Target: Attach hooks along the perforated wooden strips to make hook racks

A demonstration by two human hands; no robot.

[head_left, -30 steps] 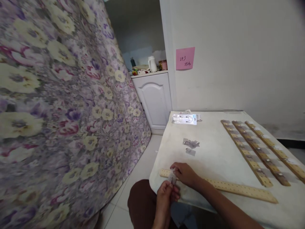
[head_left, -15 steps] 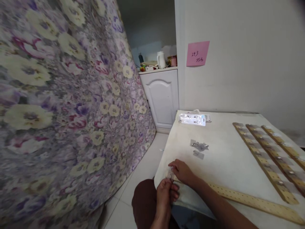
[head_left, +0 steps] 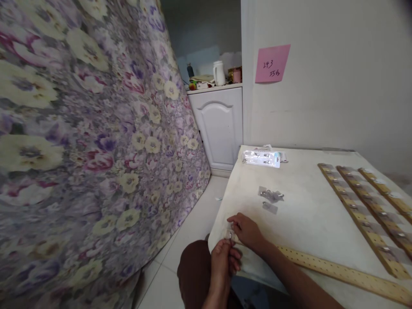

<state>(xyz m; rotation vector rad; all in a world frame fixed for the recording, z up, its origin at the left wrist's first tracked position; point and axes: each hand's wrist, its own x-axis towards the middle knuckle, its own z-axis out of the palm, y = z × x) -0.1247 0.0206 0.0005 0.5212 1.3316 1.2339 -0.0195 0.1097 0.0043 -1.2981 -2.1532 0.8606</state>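
My left hand [head_left: 224, 259] and my right hand [head_left: 248, 231] meet at the near left corner of the white table [head_left: 305, 214]. Together they pinch a small clear piece with a metal hook [head_left: 230, 235] at the left end of a perforated wooden strip [head_left: 337, 270]. The fingers of both hands are closed around it. A few more clear hook pieces [head_left: 271, 195] lie on the table just beyond my right hand, and a clear blister pack of hooks [head_left: 261, 158] sits at the far left edge.
Three wooden strips with hooks [head_left: 363, 206] lie side by side at the right. A flowered cloth [head_left: 90, 141] fills the left. A white cabinet [head_left: 219, 124] stands behind, and a pink note [head_left: 272, 63] sticks to the wall. My knee [head_left: 193, 270] is under the table's corner.
The view has swung slightly to the left and the table has shifted right in frame. My hands stay together at the strip's end, working the small hook piece.
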